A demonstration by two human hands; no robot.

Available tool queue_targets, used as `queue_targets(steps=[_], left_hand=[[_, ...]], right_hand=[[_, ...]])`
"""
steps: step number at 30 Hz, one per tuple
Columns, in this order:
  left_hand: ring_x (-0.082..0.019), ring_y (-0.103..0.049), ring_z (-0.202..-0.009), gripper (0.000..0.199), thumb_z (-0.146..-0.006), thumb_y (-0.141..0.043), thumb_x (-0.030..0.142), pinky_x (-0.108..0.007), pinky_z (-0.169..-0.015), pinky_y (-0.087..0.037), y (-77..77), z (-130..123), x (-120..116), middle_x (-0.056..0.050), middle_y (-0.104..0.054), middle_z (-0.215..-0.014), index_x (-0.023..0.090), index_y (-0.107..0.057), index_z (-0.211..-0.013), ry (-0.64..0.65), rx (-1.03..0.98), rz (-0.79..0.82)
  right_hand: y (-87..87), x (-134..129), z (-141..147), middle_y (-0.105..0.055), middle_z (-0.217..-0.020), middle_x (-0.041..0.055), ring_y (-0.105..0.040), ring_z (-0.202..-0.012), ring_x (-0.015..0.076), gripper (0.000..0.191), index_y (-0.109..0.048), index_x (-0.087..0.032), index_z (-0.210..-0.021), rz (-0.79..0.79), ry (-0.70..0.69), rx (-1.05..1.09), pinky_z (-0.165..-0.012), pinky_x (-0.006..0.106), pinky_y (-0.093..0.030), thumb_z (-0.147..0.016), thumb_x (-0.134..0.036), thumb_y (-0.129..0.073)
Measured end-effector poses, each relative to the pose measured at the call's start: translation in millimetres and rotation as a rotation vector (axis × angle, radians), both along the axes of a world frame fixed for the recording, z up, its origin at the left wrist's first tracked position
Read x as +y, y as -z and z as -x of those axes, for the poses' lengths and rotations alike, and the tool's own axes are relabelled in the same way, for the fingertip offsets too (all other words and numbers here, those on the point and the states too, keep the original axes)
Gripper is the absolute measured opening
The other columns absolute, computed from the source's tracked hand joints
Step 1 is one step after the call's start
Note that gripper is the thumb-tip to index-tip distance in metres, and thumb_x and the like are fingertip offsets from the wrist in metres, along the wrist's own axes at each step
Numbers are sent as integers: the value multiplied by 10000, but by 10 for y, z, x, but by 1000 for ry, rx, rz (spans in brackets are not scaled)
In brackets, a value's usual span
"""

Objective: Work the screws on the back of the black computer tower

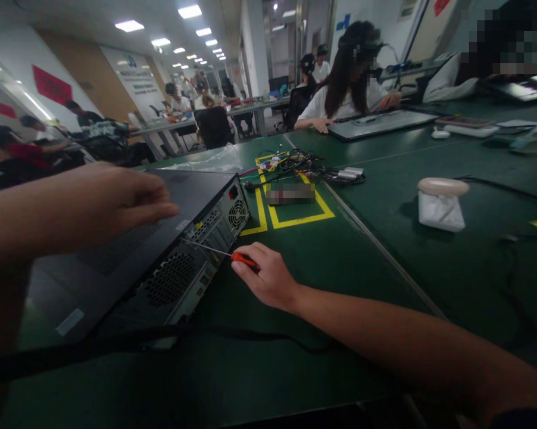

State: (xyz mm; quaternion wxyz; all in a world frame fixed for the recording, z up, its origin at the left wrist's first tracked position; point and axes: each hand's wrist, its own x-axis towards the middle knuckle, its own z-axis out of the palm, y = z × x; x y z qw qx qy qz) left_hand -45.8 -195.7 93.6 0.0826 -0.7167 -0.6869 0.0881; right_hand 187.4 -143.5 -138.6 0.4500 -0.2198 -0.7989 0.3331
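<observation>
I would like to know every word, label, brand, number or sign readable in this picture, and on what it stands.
None can be read with certainty.
Wall sign: several lines, too blurred.
Computer case: pale label, illegible.
Case's rear panel: yellow mark, too small.
Red wall panels: no writing legible.
Blue wall mark: cross-like shape, no readable wording.

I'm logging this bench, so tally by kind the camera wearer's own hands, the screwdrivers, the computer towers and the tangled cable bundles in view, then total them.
Wearer's hands: 2, left hand and right hand
Orange-handled screwdriver: 1
Computer tower: 1
Tangled cable bundle: 1
Total: 5
</observation>
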Motion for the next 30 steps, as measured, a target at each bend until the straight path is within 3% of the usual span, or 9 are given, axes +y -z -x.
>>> queue_targets(steps=[4,8,12,17,22,26,30], left_hand=[[-233,-620,-753,497,-1038,-354,580,-381,-787,-469,16,-361,788,-57,-682,-825,246,-709,-941,157,99,-262],[-195,-616,-1083,471,-1095,-330,389,-370,-999,-481,268,-631,1285,-75,-736,-1244,148,-704,-1249,240,77,-238],[-301,-675,-1146,380,-1074,-464,340,-407,-923,-514,498,-859,1603,-172,-738,-1292,152,-750,-1239,223,96,-184],[-382,-679,-1229,454,-1081,-451,415,-473,-968,-536,684,-954,1775,-203,-740,-1317,149,-732,-1318,186,121,-144],[-446,-627,-1327,657,-1043,-466,604,-561,-1058,-512,848,-865,1811,-228,-710,-1414,148,-638,-1484,120,191,52],[-446,-645,-1304,650,-1004,-528,554,-544,-1012,-541,897,-830,1841,-224,-704,-1429,172,-624,-1521,107,245,95],[-422,-703,-1206,537,-1024,-471,413,-504,-956,-554,876,-821,1850,-225,-733,-1354,168,-695,-1446,100,211,53]], right_hand=[[4,-7,6,-750,-1090,80,-728,-1001,226,209,-675,-215,-1174,33,-45,8,-921,391,-584,-1060,-378,-609],[15,-17,21,-751,-1051,53,-735,-954,223,229,-611,-238,-1140,89,-28,46,-872,386,-606,-942,-310,-700],[3,-19,10,-734,-1001,48,-708,-888,207,133,-600,-237,-1067,62,-34,44,-851,379,-601,-949,-263,-655],[11,-3,16,-710,-977,40,-673,-861,197,118,-604,-236,-1040,25,-21,35,-841,366,-586,-931,-217,-645],[37,12,34,-695,-968,36,-651,-839,186,99,-606,-226,-1028,8,-22,79,-818,342,-571,-948,-231,-664],[17,5,3,-698,-977,38,-641,-828,184,104,-617,-224,-1039,21,-27,62,-813,337,-565,-989,-292,-677],[0,-6,-24,-701,-978,39,-645,-846,184,139,-643,-220,-1040,22,-29,50,-819,328,-555,-1009,-347,-690]])
